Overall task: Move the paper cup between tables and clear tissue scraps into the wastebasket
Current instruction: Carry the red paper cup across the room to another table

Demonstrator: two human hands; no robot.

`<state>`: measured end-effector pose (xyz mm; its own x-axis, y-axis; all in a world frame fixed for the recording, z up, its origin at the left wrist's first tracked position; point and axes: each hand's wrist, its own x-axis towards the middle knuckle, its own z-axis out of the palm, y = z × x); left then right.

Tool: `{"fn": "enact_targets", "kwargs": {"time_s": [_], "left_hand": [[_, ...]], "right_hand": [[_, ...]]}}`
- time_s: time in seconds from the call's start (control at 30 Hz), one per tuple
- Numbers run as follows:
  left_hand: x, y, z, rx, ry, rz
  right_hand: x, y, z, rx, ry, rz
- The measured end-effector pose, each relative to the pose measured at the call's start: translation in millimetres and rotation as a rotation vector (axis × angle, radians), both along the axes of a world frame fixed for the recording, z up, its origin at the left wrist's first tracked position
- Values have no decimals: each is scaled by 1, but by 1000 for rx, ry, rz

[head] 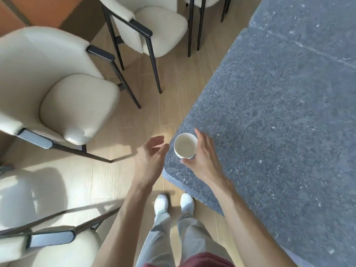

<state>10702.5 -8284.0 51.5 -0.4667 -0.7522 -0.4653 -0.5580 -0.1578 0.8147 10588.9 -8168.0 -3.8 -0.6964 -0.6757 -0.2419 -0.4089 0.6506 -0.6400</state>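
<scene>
Right hand (204,157) cupped the paper cup (185,145), thumb and fingers around its side. Cup stood upright at the grey table's (279,112) near left corner edge. Left hand (152,153) hovered beside, fingers loose, holding nothing.

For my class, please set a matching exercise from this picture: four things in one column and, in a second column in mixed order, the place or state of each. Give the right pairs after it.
Things
1. paper cup
2. left hand
3. right hand
4. white shoes

Places or states
A. on the wooden floor, beside the table corner
B. upright near the corner of the grey table
C. holding nothing, over the floor
D. around the side of the cup

Pairs: 1-B, 2-C, 3-D, 4-A
</scene>
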Motion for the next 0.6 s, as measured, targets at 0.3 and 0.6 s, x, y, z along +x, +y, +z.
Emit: {"fn": "enact_targets", "kwargs": {"time_s": [0.3, 0.6], "left_hand": [[-30, 3, -21, -117, -132, -414], [-34, -1, -34, -133, -217, -556]], "right_hand": [[4, -5, -14, 74, 24, -47], [6, -2, -22, 157, 45, -7]]}}
